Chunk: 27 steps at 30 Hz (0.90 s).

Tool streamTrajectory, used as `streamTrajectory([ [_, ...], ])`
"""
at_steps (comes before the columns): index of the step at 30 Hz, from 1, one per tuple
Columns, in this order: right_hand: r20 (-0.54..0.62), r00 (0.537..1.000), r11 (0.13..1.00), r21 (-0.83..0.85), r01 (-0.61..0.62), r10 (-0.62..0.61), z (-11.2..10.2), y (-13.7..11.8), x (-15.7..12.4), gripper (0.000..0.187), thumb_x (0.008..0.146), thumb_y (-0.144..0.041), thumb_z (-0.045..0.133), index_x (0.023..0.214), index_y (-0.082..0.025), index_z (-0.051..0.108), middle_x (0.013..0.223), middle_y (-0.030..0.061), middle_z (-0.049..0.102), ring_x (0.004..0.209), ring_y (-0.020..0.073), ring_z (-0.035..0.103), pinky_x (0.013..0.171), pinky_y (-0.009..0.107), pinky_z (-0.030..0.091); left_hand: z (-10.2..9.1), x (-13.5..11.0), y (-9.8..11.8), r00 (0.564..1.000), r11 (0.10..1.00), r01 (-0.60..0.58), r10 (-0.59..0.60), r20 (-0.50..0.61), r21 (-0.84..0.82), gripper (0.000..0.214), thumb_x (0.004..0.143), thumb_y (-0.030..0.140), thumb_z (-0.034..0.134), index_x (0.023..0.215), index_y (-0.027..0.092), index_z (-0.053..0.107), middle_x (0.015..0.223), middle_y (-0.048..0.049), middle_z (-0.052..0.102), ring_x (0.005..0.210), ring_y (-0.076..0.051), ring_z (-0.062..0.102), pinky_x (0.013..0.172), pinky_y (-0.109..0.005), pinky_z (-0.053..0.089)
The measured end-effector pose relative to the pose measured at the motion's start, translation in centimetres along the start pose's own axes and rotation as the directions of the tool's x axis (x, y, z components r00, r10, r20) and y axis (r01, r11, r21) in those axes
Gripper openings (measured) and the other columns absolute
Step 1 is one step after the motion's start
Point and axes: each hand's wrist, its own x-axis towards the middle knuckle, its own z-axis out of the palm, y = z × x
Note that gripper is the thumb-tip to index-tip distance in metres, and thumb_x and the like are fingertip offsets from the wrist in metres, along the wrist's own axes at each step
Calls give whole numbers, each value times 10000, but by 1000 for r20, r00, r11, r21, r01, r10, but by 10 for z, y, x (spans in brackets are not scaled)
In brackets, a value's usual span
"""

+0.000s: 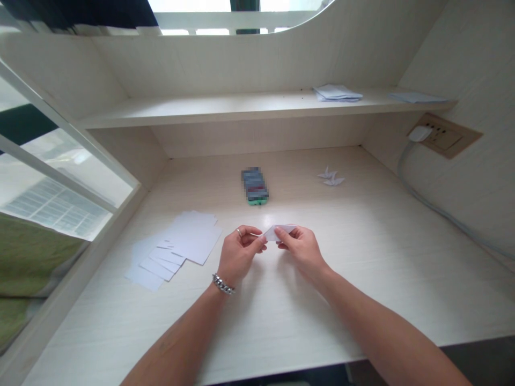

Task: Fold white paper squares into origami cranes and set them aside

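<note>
A small folded piece of white paper [272, 234] is held just above the desk between my two hands. My left hand [240, 251], with a ring on one finger and a chain bracelet at the wrist, pinches its left tip between thumb and fingers. On the other side, my right hand [300, 246] grips the paper with the thumb on top and the fingers behind. Loose white paper sheets [193, 236] lie fanned out to the left of my left hand. Beyond my right hand sit small folded paper cranes [331, 177], close together.
A phone-like device [255, 186], blurred, with a green lower edge, lies at the back middle of the desk [273, 321]. Above runs a shelf [209, 110] bearing a paper stack [337, 93]. A cable [438, 214] hangs from the wall socket [446, 135] on the right.
</note>
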Motion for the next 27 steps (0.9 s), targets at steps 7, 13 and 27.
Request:
streamTrajectory([
  [7,-96,995,998,51,-35,40,-7,-8,3,383,602,-480,804,726,-129,711,655,39,669,576,126,566,587,277,483,-12,7,-1,997,999,-18,21,-74,36,266,665,248,785,843,126,630,627,-21,693,600,-146,662,598,-251,531],
  [13,-4,1000,999,-47,-8,8,-9,-6,2,374,630,-479,787,696,-125,687,618,38,647,568,138,557,585,292,466,-5,3,-4,994,999,42,-41,97,-11,337,789,436,666,872,111,695,786,-79,719,656,-148,672,660,-278,545],
  [27,229,973,987,-146,66,-31,-7,-5,-3,384,729,-395,732,994,-168,572,627,-38,573,567,120,531,529,247,428,-2,1,-3,979,991,-48,22,204,126,253,801,401,638,742,154,639,625,-1,611,562,-116,547,535,-225,427],
])
